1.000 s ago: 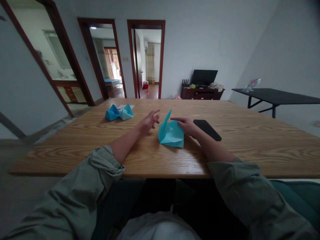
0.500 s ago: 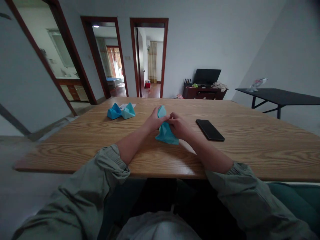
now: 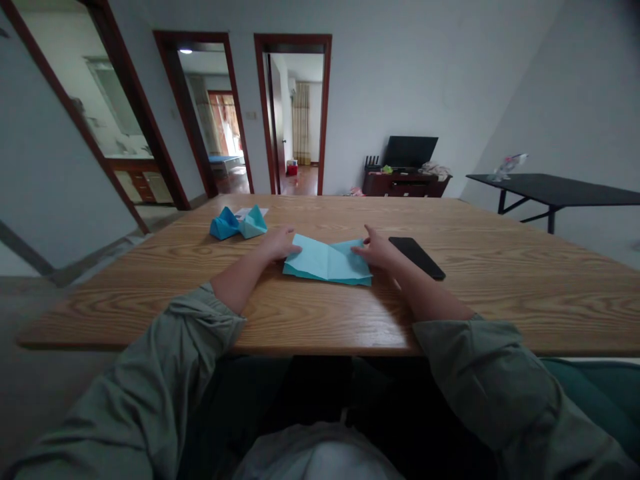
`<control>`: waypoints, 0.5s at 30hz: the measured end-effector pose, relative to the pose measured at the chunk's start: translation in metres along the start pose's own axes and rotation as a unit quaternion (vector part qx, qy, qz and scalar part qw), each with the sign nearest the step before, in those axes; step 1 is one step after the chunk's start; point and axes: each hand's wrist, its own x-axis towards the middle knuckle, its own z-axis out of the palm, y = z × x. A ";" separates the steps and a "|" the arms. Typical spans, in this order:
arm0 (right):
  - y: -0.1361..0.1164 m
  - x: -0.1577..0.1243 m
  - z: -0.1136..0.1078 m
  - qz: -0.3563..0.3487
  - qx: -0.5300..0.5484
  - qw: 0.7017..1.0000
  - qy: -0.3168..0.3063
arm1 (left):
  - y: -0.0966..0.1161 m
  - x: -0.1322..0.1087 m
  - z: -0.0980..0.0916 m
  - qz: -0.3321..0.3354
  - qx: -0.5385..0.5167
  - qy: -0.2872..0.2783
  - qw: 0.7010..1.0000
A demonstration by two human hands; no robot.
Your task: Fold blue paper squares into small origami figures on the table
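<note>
A light blue sheet of folding paper (image 3: 329, 260), folded over with a crease down its middle, lies spread at the table's near half. Its left end is pinched by my left hand (image 3: 280, 244), thumb on top. At the right end, my right hand (image 3: 376, 249) has its thumb over the paper, with the index finger raised. The fingers beneath the paper are partly hidden. Off to the left stand two folded paper pieces, a darker blue one (image 3: 225, 225) and a pale blue one (image 3: 253, 223), touching or nearly so.
A black phone (image 3: 417, 257) lies just right of my right hand on the wooden table (image 3: 320, 327). A white printed slip (image 3: 243, 213) sits behind the folded pieces. Farther off are a black side table (image 3: 555, 188) and a screen (image 3: 411, 152) on a dark cabinet.
The blue paper was bunched upright between my hands, which were close together. Now it is opened out wide and low, and my hands have moved apart to its two ends.
</note>
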 end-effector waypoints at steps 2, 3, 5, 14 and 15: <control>0.001 0.001 0.003 0.019 -0.030 0.999 -0.023 | 0.002 -0.001 0.003 -0.001 0.016 0.003 1.000; 0.000 0.001 0.004 0.025 -0.045 0.998 -0.029 | 0.004 -0.002 0.004 0.008 0.026 0.007 1.000; -0.003 -0.001 0.004 0.030 -0.077 0.996 -0.035 | 0.006 -0.002 0.006 0.019 0.040 0.005 0.999; -0.008 -0.009 -0.001 0.072 -0.118 0.990 -0.025 | -0.002 0.008 0.013 0.021 0.065 -0.028 0.997; -0.008 -0.008 0.001 0.070 -0.113 0.991 -0.030 | -0.002 0.008 0.014 0.022 0.063 -0.027 0.997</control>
